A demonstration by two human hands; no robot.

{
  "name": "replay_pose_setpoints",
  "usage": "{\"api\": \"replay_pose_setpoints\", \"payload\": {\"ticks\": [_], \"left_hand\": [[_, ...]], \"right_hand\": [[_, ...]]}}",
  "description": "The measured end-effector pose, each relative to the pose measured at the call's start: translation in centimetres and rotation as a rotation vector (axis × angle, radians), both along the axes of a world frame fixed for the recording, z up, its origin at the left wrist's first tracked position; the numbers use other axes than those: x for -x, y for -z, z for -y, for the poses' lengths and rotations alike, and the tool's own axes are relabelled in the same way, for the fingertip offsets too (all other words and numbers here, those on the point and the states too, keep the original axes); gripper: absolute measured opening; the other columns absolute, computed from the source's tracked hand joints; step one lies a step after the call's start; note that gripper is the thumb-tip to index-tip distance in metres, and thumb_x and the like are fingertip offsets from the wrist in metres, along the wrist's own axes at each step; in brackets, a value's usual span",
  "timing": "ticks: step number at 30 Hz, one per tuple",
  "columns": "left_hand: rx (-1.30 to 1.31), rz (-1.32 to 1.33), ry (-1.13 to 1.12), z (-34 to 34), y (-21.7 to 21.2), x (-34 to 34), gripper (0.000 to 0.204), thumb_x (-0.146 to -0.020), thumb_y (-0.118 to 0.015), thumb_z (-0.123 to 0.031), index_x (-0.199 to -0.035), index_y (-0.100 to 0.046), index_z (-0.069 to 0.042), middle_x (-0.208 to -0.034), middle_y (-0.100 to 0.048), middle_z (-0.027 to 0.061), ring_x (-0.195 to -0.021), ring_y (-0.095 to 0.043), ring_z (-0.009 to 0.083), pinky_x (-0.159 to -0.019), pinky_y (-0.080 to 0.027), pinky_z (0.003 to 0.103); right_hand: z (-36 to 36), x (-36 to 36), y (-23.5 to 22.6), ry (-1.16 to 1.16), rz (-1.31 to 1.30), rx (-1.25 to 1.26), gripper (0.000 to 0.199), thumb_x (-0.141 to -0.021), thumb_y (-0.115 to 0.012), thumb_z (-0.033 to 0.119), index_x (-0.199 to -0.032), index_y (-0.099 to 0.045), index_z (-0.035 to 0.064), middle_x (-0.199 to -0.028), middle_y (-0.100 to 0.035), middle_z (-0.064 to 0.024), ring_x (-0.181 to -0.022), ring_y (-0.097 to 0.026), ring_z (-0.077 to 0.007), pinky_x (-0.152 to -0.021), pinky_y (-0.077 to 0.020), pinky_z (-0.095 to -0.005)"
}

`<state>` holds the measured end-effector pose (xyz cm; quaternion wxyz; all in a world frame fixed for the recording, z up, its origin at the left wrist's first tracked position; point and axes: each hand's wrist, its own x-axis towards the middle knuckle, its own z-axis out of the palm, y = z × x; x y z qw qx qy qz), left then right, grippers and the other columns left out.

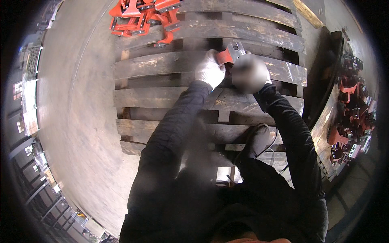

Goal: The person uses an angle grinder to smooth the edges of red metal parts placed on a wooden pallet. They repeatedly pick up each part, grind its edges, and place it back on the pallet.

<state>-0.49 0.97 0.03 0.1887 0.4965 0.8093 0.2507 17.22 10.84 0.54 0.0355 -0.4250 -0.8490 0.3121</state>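
Observation:
My left hand (210,71), in a white knit glove, is closed on a red metal bracket (224,57) held above the pallet. At its far end a bare silver forked plate (236,50) with an open slot shows; whether it is one piece with the red part I cannot tell. Close by on the right is my right hand (268,76), also in a white glove. A round blurred patch covers most of it, so its fingers and anything in them are hidden.
A dark slatted wooden pallet (162,97) lies under my hands, with gaps between its boards. Several red brackets (142,18) are heaped at its far left. At the right, another pallet (324,141) bears many red and silver metal parts (350,117). My shoe (259,135) is on the near boards, beside cables (273,146).

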Motion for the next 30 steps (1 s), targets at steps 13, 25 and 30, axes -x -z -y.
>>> {"api": "replay_pose_setpoints", "payload": {"ticks": [13, 25, 30], "left_hand": [[0.150, 0.060, 0.052, -0.2, -1.0, 0.8, 0.052, -0.087, -0.068, -0.030, -0.130, -0.047, -0.009, -0.108, -0.070, 0.0212, -0.094, -0.070, 0.0416, -0.082, -0.055, 0.052], [0.125, -0.019, 0.068, -0.2, -0.2, 0.6, 0.052, -0.092, -0.063, -0.030, -0.134, -0.044, -0.007, -0.107, -0.071, 0.0218, -0.093, -0.071, 0.0416, -0.082, -0.056, 0.051], [0.125, -0.038, 0.080, -0.2, 0.1, 0.8, 0.048, -0.091, -0.062, -0.029, -0.131, -0.045, -0.008, -0.099, -0.072, 0.0201, -0.086, -0.071, 0.0415, -0.077, -0.056, 0.052]], "right_hand": [[2.5, -0.8, -4.8, 0.001, 0.133, 0.068, 0.065, -0.070, -0.086, 0.034, -0.126, -0.063, 0.0108, -0.094, -0.072, -0.0207, -0.090, -0.071, -0.0400, -0.077, -0.0565, -0.0470], [3.5, -6.5, -2.6, 0.133, 0.044, 0.078, 0.098, -0.070, -0.089, 0.034, -0.153, -0.041, 0.0119, -0.118, -0.071, -0.0234, -0.109, -0.070, -0.0387, -0.093, -0.0565, -0.0430], [3.1, -5.2, -2.9, 0.075, 0.007, 0.143, 0.093, -0.072, -0.089, 0.031, -0.151, -0.044, 0.0130, -0.116, -0.072, -0.0204, -0.109, -0.070, -0.0372, -0.092, -0.0560, -0.0424]]}}
